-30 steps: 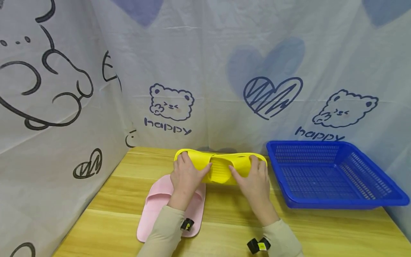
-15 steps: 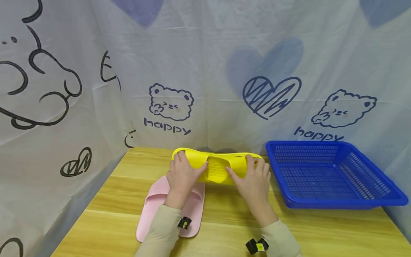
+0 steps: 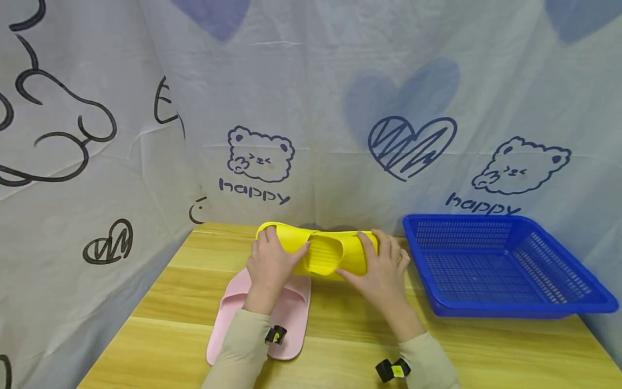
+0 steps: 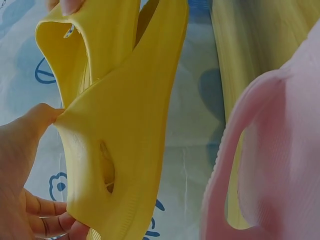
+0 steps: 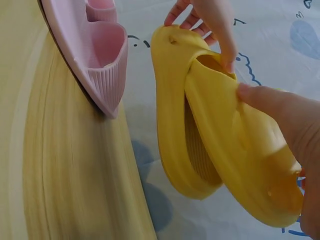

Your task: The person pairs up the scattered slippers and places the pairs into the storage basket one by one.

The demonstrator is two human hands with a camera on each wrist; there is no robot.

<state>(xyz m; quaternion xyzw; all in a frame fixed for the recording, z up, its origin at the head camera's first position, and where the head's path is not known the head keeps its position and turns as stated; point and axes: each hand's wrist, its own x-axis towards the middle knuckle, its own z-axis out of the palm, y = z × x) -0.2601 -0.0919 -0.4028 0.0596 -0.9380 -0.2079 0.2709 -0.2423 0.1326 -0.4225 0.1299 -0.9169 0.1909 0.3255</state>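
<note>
A pair of yellow slippers is held up over the far part of the table, toes pointing apart and heels overlapping. My left hand (image 3: 269,262) grips the left yellow slipper (image 4: 120,130), thumb at the strap's opening and fingers at the toe end. At the other end, my right hand (image 3: 384,270) holds the right yellow slipper (image 5: 240,145) with thumb and fingers spread across its strap. Below and to the left, a pair of pink slippers (image 3: 291,343) lies side by side on the table, partly covered by my left forearm.
A blue plastic basket (image 3: 515,310) with mesh sides stands at the right of the wooden table (image 3: 350,324). Behind and to the left hangs a white printed cloth (image 3: 330,108), close to the table's far edge.
Both hands have shifted a little left with the yellow slippers. The right slipper has moved further over the left one, so the pair spans less width. Pink slippers and basket stay put.
</note>
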